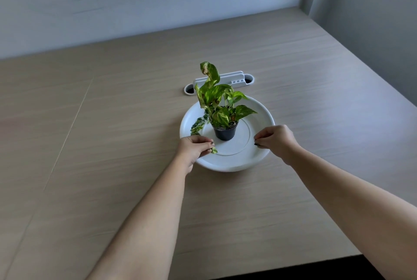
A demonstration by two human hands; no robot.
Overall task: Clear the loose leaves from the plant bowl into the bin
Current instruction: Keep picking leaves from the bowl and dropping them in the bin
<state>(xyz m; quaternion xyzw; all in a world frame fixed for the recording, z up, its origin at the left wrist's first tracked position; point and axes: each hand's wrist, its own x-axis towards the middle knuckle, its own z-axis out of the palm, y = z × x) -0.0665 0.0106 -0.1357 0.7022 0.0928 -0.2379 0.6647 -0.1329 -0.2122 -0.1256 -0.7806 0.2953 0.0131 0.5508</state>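
A white round plant bowl (252,151) sits mid-table with a small black pot (225,133) holding a green variegated plant (222,101). Loose variegated leaves (198,125) lie on the bowl's left inner slope. My left hand (194,147) is at the bowl's near-left rim, fingers pinched on a small loose leaf (214,150). My right hand (276,142) rests over the bowl's right rim with fingers curled together; I cannot see anything in it. No bin is in view.
A white cable-port cover with dark openings (220,82) lies just behind the bowl. The wooden table (112,121) ends at a wall behind and on the right. The table's near edge runs at lower right.
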